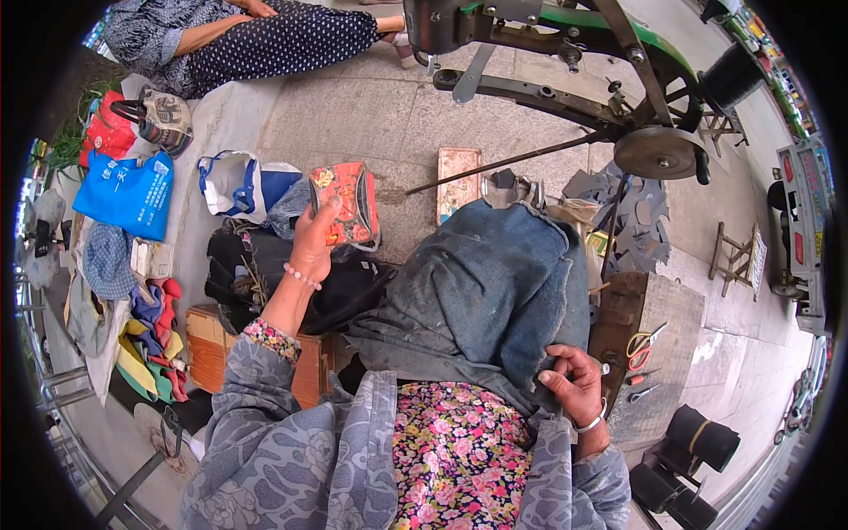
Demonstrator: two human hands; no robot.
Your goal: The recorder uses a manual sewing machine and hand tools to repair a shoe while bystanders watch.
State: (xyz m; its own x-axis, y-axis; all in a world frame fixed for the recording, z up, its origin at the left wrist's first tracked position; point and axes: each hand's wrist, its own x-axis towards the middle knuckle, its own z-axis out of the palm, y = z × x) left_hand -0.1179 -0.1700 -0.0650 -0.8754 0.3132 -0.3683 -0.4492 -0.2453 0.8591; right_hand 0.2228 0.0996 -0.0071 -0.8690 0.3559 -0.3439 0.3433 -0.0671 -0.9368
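My left hand (311, 246) grips a small red patterned zip pouch (353, 199) by its left side, out in front of my left knee. The pouch has a dark zip along its right part. Across my lap lies a worn blue denim cloth (468, 274) with frayed edges. At its right edge my right hand (576, 382) pinches the denim between thumb and fingers. Just right of that hand, red-and-yellow-handled scissors (640, 346) rest on a wooden box (658, 389), beside a small pair of snips (643, 393).
A hand-cranked sewing machine (565, 79) with a wheel stands ahead. Dark scraps (632, 216) lie beyond my right knee. To the left are a blue bag (128, 194), a black bag (336, 287) and colourful cloths (159, 344). Another person (265, 53) sits at the far left.
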